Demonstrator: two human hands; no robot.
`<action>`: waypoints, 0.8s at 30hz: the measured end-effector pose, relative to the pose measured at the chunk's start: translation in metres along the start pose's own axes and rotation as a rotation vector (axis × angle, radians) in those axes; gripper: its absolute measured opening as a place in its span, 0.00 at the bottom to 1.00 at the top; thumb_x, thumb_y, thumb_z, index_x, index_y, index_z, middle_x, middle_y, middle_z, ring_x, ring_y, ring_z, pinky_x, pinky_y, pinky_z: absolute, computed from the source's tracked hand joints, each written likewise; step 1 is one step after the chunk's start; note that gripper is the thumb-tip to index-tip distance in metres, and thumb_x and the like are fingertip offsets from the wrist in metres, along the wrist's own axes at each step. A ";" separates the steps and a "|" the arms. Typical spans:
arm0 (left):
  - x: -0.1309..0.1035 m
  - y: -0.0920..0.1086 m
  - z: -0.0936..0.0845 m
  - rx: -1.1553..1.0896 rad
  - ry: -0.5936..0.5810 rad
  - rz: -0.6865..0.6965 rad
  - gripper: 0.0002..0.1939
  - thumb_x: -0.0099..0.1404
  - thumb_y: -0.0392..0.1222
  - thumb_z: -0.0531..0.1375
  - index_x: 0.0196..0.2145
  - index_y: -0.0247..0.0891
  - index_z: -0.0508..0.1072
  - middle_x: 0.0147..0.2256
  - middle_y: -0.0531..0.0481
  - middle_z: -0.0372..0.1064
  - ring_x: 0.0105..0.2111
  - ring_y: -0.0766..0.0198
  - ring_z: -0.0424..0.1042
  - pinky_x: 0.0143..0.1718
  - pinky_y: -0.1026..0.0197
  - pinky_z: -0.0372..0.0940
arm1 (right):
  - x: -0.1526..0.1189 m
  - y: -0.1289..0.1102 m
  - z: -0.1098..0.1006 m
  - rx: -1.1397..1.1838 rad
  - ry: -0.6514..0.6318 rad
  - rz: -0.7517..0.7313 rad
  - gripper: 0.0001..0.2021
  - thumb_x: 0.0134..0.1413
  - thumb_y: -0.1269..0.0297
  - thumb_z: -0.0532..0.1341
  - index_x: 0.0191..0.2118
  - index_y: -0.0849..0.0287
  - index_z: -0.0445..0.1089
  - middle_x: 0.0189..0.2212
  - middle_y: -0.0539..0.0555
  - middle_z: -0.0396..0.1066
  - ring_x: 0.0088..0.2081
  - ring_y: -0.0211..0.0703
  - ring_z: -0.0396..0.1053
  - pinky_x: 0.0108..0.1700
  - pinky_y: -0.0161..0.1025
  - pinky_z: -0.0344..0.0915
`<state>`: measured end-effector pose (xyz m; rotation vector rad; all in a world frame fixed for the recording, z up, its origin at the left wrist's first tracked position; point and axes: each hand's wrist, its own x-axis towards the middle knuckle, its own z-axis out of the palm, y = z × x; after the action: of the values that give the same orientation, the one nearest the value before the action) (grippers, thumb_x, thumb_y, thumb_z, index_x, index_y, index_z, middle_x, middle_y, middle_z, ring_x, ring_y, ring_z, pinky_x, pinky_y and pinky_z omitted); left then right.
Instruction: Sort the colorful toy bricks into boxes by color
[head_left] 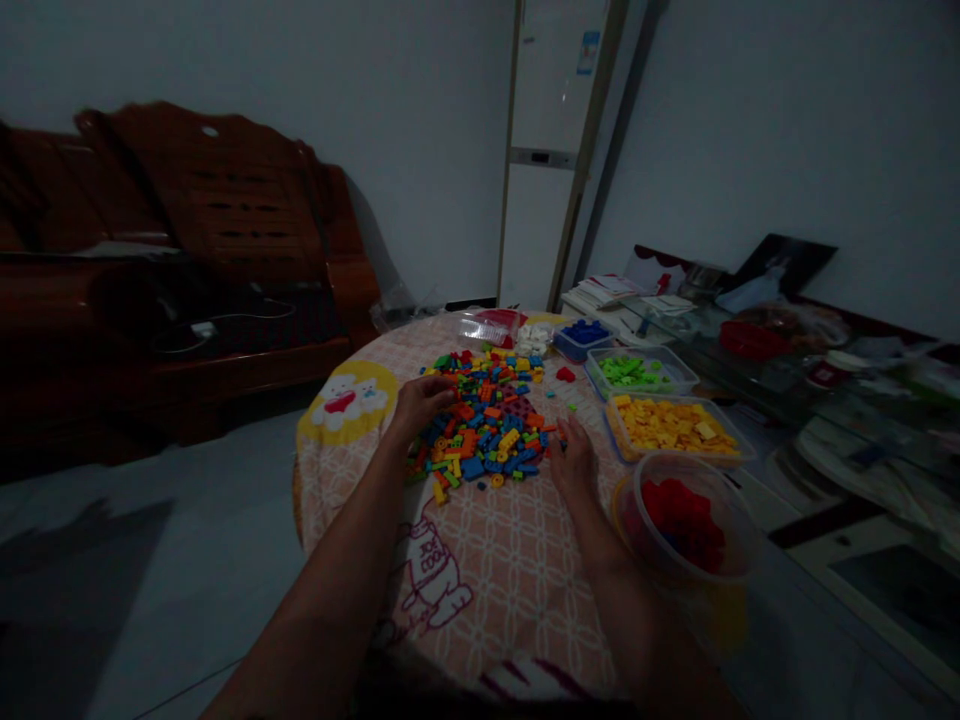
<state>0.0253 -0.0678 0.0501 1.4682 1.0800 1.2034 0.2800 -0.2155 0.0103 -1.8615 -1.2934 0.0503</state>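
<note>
A heaped pile of toy building bricks [471,440] in orange, blue, yellow, green and red lies on the round table. My left hand [422,405] reaches over the pile's left side, thumb and fingers slightly apart, with no brick visible between them. At the right edge of the pile rests my right hand [574,458], its fingers bent and apart beside an orange brick; whether they touch it is too dim to tell. A dark reddish studded piece [517,405] lies among the bricks. Just beyond the right hand are a red piece [565,374] and a small green brick [572,407].
Along the table's right side stand a round tub [645,480] with red bricks and boxes of yellow bricks [667,425], green bricks [634,371] and blue bricks [586,332]. White bricks [535,338] lie at the back beside a clear plastic container [480,328]. A cluttered glass-topped cabinet stands right.
</note>
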 end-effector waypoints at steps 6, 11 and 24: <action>-0.008 0.013 0.015 -0.024 -0.241 -0.009 0.20 0.45 0.52 0.73 0.33 0.37 0.80 0.28 0.48 0.77 0.28 0.58 0.75 0.31 0.59 0.69 | -0.006 -0.017 -0.008 0.072 -0.004 -0.228 0.19 0.63 0.65 0.55 0.55 0.63 0.76 0.58 0.65 0.72 0.60 0.53 0.68 0.64 0.52 0.63; -0.014 0.024 0.024 -0.079 -0.404 -0.015 0.24 0.47 0.50 0.74 0.41 0.37 0.80 0.30 0.49 0.77 0.29 0.59 0.75 0.33 0.58 0.70 | -0.001 -0.059 -0.006 0.140 -0.178 -0.391 0.18 0.64 0.65 0.57 0.57 0.59 0.73 0.53 0.62 0.76 0.55 0.52 0.73 0.59 0.49 0.67; -0.017 0.031 0.011 -0.111 -0.223 -0.028 0.31 0.51 0.55 0.72 0.49 0.35 0.79 0.37 0.44 0.80 0.36 0.53 0.79 0.41 0.52 0.73 | -0.015 -0.091 -0.049 -0.104 -0.235 -0.342 0.09 0.67 0.64 0.57 0.42 0.57 0.76 0.39 0.57 0.78 0.42 0.48 0.73 0.47 0.41 0.67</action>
<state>0.0362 -0.0917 0.0761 1.4582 0.8662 1.0355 0.2275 -0.2469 0.0950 -1.7328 -1.7932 0.0204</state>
